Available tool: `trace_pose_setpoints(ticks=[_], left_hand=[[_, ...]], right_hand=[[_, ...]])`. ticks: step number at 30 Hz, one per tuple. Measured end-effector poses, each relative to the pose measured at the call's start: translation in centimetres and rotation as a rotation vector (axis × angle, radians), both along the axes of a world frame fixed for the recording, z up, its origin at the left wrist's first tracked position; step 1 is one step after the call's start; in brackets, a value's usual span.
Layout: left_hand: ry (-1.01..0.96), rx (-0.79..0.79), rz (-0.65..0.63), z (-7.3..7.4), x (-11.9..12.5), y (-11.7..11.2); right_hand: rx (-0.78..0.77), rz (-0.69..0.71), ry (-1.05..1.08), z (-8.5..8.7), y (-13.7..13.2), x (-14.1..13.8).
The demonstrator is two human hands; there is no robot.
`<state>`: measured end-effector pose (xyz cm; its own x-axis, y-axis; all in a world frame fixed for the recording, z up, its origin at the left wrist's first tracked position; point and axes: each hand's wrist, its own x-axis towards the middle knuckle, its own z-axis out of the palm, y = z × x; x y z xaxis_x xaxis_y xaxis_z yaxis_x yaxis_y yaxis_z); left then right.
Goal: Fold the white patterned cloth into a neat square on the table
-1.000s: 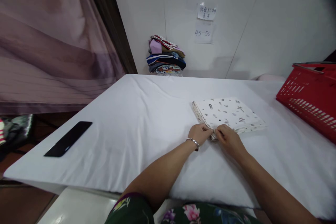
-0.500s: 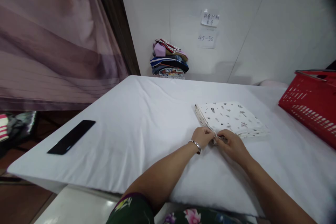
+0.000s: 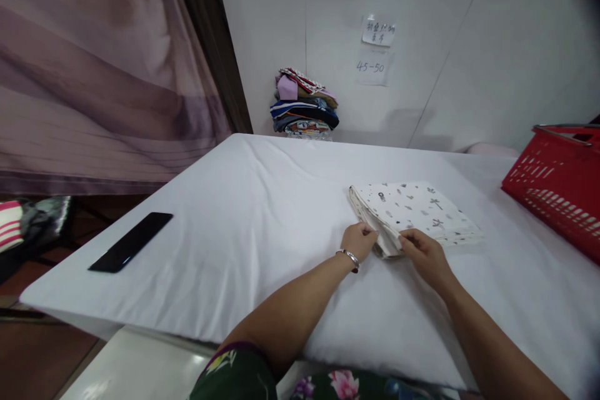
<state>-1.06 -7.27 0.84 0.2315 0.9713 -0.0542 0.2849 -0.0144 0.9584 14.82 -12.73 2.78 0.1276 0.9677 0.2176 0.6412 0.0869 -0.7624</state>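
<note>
A folded white cloth (image 3: 417, 207) with small printed plants and figures lies on the white-covered table (image 3: 225, 231). Its near left corner is parted, so the pale inner layers show. My right hand (image 3: 426, 256) pinches the upper layer at that corner and holds it slightly raised. Beside the parted edge, my left hand (image 3: 360, 241) is closed, thumb and fingers together at the lower layers. Whatever sits between those left fingertips is too small to make out. A silver bracelet (image 3: 349, 257) circles the left wrist.
On the table's left lies a black phone-like slab (image 3: 132, 242). A red plastic basket (image 3: 557, 187) stands at the right edge. Behind the table is a stack of folded fabrics (image 3: 304, 106) against the wall, with paper notes (image 3: 374, 67) above. A curtain (image 3: 107, 75) hangs at left.
My right hand has moved a little right with the upper layer, away from my left hand. The cloth's corner has opened between them. The view has shifted slightly.
</note>
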Motion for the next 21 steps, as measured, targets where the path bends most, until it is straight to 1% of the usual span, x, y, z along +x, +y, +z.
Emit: trace_pose_setpoints(ticks=[3,6,9,12,15,18,21], left_hand=[[0.133,0.055,0.010,0.5,-0.1,-0.1],[0.246,0.070,0.008,0.6,0.1,0.0],[0.306,0.057,0.016,0.7,0.1,0.2],[0.336,0.042,0.012,1.1,0.2,0.4],[0.374,0.028,-0.035,1.4,0.2,0.6],[0.375,0.027,-0.070,1.0,0.2,0.9],[0.294,0.012,-0.066,0.2,0.3,1.0]], right_hand=[[0.008,-0.008,0.073,0.0,0.0,0.2],[0.010,-0.002,0.050,0.2,-0.1,-0.1],[0.009,-0.010,0.013,0.4,-0.2,-0.4],[0.006,-0.026,-0.018,0.4,-0.2,-0.6],[0.008,-0.032,-0.075,0.3,-0.2,-0.8],[0.037,-0.033,-0.182,0.3,-0.3,-1.2],[0.058,0.000,-0.319,0.5,-0.6,-1.8]])
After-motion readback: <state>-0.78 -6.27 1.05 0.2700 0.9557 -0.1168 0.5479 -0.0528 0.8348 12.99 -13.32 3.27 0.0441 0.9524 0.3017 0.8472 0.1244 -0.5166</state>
